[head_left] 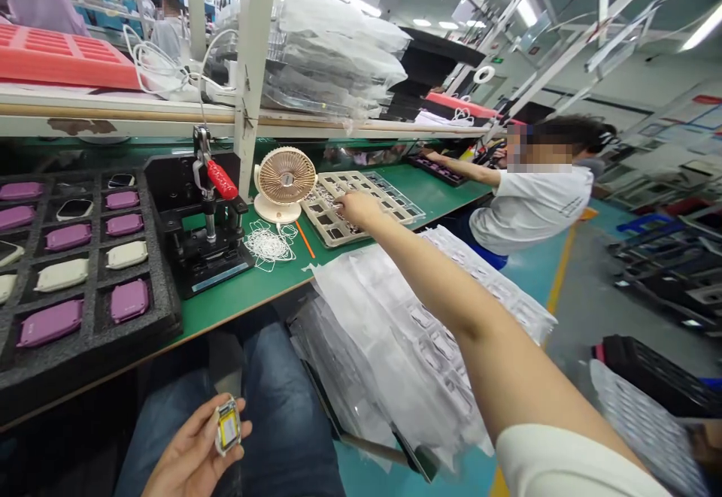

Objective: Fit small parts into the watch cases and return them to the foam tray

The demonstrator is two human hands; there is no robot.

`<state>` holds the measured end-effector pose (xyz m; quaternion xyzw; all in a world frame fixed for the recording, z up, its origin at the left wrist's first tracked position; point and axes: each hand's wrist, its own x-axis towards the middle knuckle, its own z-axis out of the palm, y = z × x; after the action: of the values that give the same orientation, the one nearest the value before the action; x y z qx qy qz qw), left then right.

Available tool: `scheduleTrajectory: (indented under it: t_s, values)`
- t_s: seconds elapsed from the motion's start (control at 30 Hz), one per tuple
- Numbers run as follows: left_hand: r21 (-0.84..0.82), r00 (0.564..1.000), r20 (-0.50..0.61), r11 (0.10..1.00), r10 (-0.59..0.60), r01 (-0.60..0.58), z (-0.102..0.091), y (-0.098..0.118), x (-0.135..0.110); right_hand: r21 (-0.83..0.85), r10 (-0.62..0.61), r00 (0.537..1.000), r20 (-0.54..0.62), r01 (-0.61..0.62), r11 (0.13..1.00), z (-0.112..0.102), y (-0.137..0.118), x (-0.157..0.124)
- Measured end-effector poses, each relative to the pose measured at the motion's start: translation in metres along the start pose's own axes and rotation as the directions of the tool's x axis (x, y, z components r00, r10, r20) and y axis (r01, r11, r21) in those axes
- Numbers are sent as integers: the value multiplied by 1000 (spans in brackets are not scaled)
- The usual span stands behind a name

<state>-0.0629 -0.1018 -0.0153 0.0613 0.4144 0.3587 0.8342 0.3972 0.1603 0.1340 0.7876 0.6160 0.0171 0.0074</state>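
Note:
My left hand (195, 452) rests low over my lap and holds a small white case part with a yellow inside (228, 425), fingers curled round it. My right arm stretches far out to the right, and my right hand (356, 207) lies on a beige compartment tray (332, 234) full of small parts on the green bench. The fingers point down into the tray's cells; I cannot see whether they pinch anything.
A black foam tray (90, 324) with purple and cream cases sits at left. A black hand press with a red handle (206, 219), a small beige fan (283, 181), coiled white cord (269, 245), stacked clear plastic trays (395, 331), a co-worker in white (530, 204) at right.

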Motion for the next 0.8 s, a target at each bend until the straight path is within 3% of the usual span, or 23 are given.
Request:
scheduleTrajectory:
  t_s: [0.13,0.3,0.5,0.7,0.8]
  values:
    - [-58,999,-48,998,3,-6,-22,-2,3,72,-8,1000,14,7,997,5,4,14]
    - [-22,999,-38,1000,5,-6,-15,0,12,313,30,998,-62,-9,950,-7,7,-7]
    - [43,998,70,999,10,-13,23,8,16,670,-46,999,20,20,743,-7,-19,-99]
    - [101,963,250,986,100,-129,74,16,15,935,-281,953,116,-9,355,10,-73,-191]
    - [131,936,319,971,151,-201,94,21,17,925,-398,913,91,71,374,15,-95,-220]
